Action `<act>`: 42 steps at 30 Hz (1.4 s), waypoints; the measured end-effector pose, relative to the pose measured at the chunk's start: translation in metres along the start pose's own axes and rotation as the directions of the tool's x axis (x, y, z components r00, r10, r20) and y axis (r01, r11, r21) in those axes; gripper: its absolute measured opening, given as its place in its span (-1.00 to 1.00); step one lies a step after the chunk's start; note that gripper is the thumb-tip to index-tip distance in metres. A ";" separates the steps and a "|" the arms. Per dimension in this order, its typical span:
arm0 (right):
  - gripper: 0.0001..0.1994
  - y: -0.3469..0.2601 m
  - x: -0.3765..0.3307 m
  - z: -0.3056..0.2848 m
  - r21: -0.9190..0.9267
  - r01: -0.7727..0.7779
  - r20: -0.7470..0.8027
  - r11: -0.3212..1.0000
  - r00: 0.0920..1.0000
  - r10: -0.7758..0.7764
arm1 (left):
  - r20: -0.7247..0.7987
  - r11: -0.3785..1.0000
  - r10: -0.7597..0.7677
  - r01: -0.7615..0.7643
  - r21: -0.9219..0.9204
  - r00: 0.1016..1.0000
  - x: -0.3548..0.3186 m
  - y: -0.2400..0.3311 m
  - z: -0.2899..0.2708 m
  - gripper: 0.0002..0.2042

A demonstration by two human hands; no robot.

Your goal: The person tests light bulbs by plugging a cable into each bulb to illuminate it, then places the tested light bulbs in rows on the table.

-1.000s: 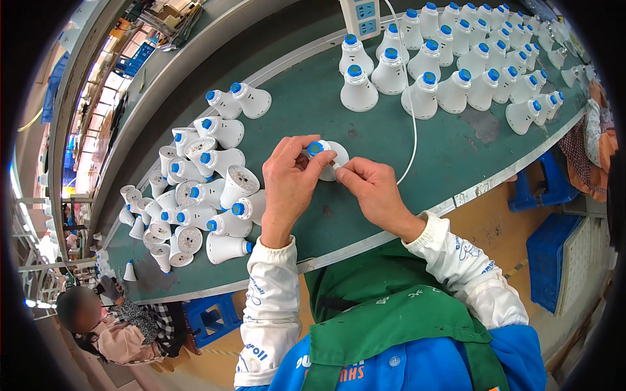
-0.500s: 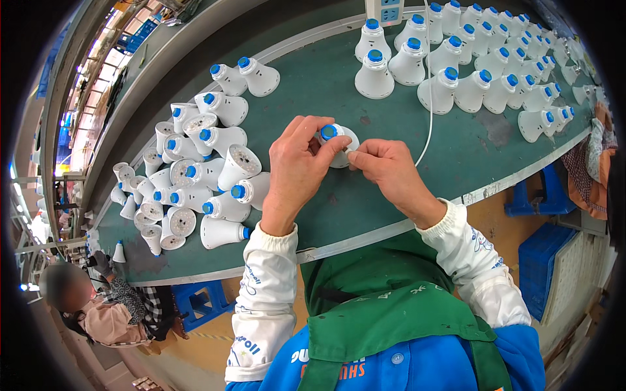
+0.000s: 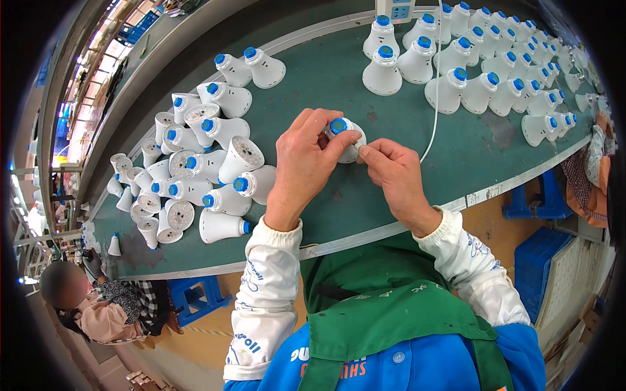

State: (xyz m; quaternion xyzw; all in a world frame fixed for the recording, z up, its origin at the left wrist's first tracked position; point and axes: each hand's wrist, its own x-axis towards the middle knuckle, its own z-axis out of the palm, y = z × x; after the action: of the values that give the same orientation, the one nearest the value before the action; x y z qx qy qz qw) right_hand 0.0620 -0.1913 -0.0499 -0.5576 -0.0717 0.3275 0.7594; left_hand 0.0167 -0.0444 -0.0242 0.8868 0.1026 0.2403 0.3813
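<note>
My left hand (image 3: 303,163) is closed around a white cone-shaped lamp bulb (image 3: 355,131) with a blue cap on its narrow end. The bulb is tilted just above the green tabletop, cap toward me and up. Against its right side, the thumb and fingertips of my right hand (image 3: 399,179) are pinched together; whatever lies between them is too small to make out. To the left, a cluster of similar bulbs (image 3: 241,159) lies and stands at mixed angles, some showing dotted round faces.
Rows of upright bulbs (image 3: 450,91) fill the right and far right of the green table (image 3: 365,215). A white cable (image 3: 433,130) hangs down from a power strip (image 3: 395,9). Another person (image 3: 107,313) sits at the lower left; blue stools (image 3: 199,298) stand beneath the table edge.
The bulb and both hands have shifted slightly to the right in view, along with the whole scene. My left thumb now reaches further across the bulb; the right pinch stays at its side.
</note>
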 end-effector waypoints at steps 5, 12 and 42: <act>-0.79 0.002 -0.002 0.003 -0.006 -0.001 -0.027 1.000 1.000 0.001 | -0.010 1.000 0.006 -0.006 -0.007 1.000 -0.001 -0.002 0.001 -0.75; -0.82 -0.005 0.005 -0.006 -0.208 0.008 0.080 0.978 0.997 0.009 | -0.020 1.000 -0.004 0.003 -0.024 1.000 -0.001 -0.001 0.002 -0.75; -0.84 -0.020 0.023 -0.007 -0.047 -0.156 0.129 0.987 0.978 0.161 | 0.001 0.999 0.017 -0.017 0.048 1.000 0.000 0.001 0.002 -0.76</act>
State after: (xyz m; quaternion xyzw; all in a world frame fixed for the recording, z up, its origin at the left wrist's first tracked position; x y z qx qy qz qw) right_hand 0.0918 -0.1868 -0.0404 -0.5525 -0.0836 0.4219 0.7140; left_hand 0.0175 -0.0465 -0.0248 0.8967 0.1005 0.2406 0.3577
